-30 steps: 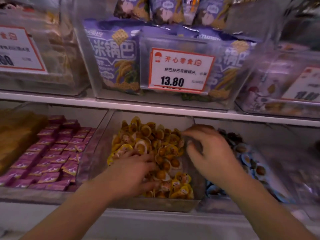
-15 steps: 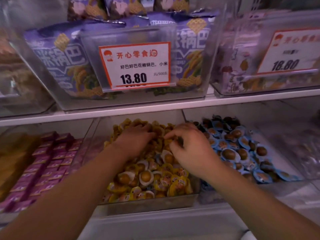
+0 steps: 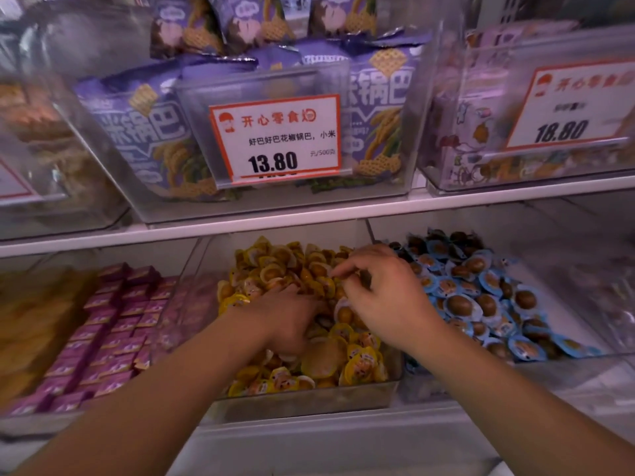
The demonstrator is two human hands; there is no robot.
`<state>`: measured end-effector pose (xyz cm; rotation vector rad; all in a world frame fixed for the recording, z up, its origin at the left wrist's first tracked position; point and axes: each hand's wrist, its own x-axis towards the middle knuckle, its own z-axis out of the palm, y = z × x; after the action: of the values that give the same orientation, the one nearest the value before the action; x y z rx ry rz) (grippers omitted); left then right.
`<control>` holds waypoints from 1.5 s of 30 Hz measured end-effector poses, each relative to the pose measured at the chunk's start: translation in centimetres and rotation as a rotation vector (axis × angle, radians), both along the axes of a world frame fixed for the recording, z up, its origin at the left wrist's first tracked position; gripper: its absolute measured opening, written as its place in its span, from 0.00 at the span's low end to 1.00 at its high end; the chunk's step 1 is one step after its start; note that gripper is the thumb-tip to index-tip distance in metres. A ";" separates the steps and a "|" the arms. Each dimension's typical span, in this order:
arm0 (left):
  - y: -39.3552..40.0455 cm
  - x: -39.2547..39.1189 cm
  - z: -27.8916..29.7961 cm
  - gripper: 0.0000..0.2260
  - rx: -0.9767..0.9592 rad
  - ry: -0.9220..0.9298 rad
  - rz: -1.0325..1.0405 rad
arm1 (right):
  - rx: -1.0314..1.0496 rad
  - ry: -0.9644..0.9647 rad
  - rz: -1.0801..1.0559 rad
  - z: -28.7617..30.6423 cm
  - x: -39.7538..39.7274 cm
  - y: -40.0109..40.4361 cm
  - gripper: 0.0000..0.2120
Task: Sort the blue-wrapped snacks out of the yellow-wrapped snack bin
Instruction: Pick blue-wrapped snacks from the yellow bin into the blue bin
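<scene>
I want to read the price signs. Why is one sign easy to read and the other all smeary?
Head view: the 13.80 price tag near the middle is sharp; the 18.80 price tag at the right edge is streaked with motion blur and stretched by the wide lens. The clear bins on the left are blurred too, with pale glare, while the yellow-wrapped snacks look fairly crisp.

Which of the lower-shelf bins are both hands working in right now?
The middle bin, holding the yellow-wrapped snacks. The left hand and right hand are both over it; the pink-wrapped bin and blue-wrapped bin sit either side.
</scene>
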<state>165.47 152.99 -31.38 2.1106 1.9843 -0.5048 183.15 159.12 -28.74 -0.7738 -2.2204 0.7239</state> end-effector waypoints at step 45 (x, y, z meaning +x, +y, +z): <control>-4.9 -0.4 -0.9 0.18 0.527 -0.285 0.083 | 0.179 -0.306 -0.219 1.2 6.6 3.0 0.10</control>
<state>165.03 148.09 -32.28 2.1962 2.1845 0.3595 189.74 162.14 -27.54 -1.0729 -2.3779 0.3115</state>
